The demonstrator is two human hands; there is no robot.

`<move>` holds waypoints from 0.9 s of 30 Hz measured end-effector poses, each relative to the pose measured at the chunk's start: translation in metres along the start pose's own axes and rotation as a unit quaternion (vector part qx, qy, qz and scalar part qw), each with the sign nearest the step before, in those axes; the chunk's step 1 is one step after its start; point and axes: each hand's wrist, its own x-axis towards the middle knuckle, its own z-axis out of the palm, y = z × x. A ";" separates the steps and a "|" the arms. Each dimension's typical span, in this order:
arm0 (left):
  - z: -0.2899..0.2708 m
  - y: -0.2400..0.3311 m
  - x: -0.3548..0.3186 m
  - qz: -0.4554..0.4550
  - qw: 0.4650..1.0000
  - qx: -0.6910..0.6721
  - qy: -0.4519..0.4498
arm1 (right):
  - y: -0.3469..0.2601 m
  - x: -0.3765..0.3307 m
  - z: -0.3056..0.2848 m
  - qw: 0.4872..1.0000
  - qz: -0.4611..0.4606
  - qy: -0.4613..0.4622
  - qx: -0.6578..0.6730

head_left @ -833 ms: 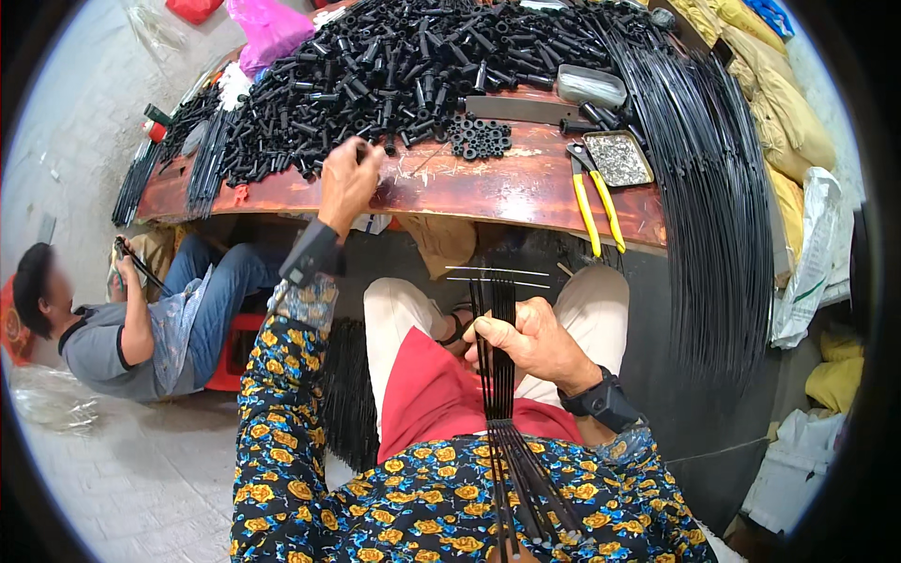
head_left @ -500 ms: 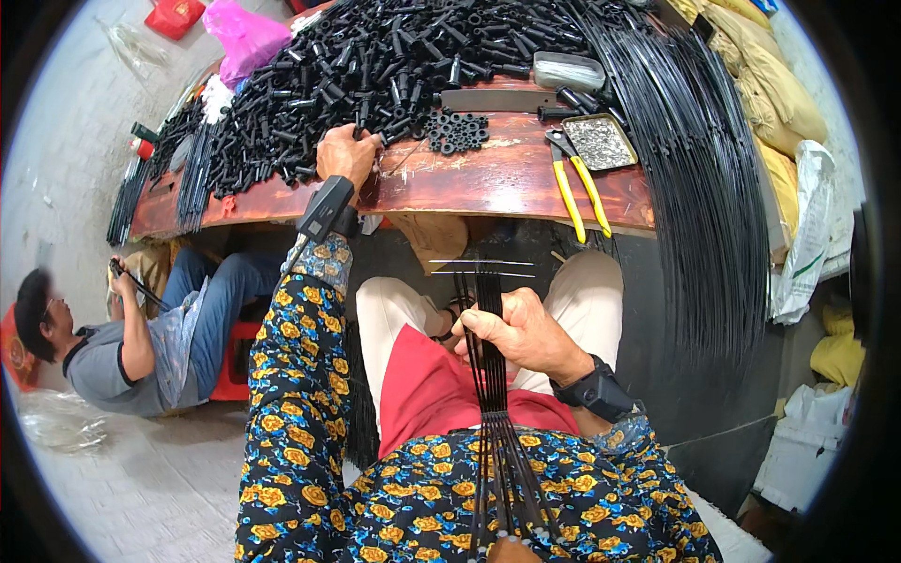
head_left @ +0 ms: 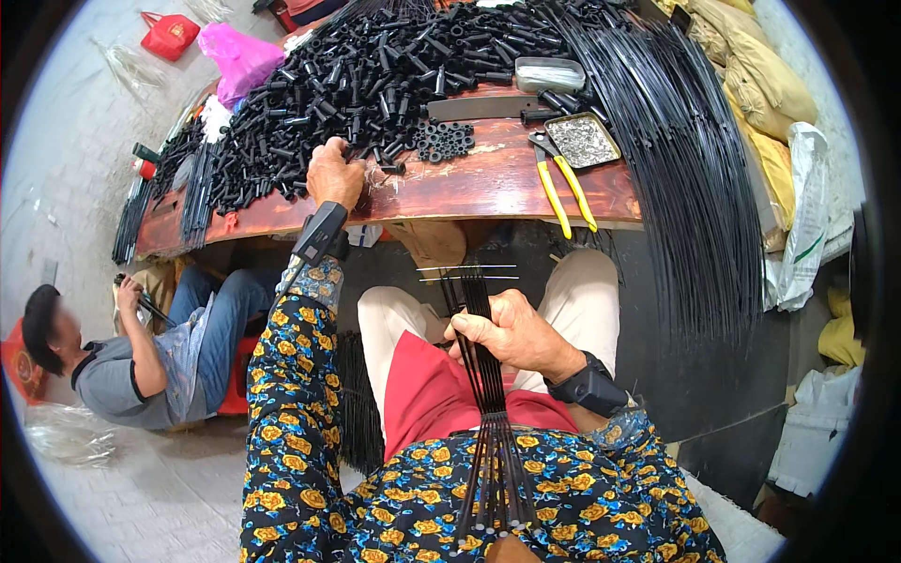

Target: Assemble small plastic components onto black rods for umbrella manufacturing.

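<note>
My right hand (head_left: 514,330) is closed around a bundle of thin black rods (head_left: 490,380), like umbrella ribs, held upright above my lap. Their lower ends fan out toward my shirt. Across the bundle's upper ends lie two thin silvery wires (head_left: 497,267). My left hand (head_left: 335,176) is at the near edge of a big pile of black plastic tubes (head_left: 375,70) on the table. Its fingers are curled together among the tubes; what they hold is hidden. Small black rings (head_left: 445,142) lie clustered to its right.
On the reddish wooden table (head_left: 450,194) are yellow-handled pliers (head_left: 563,188), a tray of small metal pieces (head_left: 584,141), a flat blade (head_left: 481,108) and a clear box (head_left: 549,73). Long black rods (head_left: 690,178) overhang its right side. A co-worker (head_left: 141,361) sits at left.
My left hand has drawn slightly nearer along the pile's edge, its fingers more curled. The right hand keeps its grip on the rods. The whole view has shifted a little.
</note>
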 end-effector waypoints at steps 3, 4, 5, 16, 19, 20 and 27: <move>-0.001 0.000 0.003 0.013 0.998 0.043 -0.034 | -0.004 -0.001 0.002 1.000 0.002 -0.003 -0.012; -0.002 -0.002 0.004 -0.001 0.997 0.052 -0.061 | -0.005 -0.001 0.002 1.000 0.005 0.000 -0.007; -0.003 -0.003 0.007 -0.014 0.994 0.062 -0.087 | -0.006 -0.001 0.002 1.000 0.007 0.002 -0.002; 0.004 -0.014 0.003 0.011 0.998 0.011 -0.057 | -0.009 -0.001 0.008 0.999 -0.005 0.029 0.011; -0.003 -0.025 0.003 -0.016 0.993 -0.118 0.001 | -0.006 0.000 0.009 1.000 -0.003 0.020 0.014; -0.009 -0.029 0.003 -0.045 0.980 -0.196 0.003 | -0.007 0.001 0.010 1.000 -0.003 0.021 0.014; -0.079 0.027 -0.092 -0.232 0.680 -0.661 -0.218 | 0.002 0.003 0.002 0.999 0.001 0.034 -0.006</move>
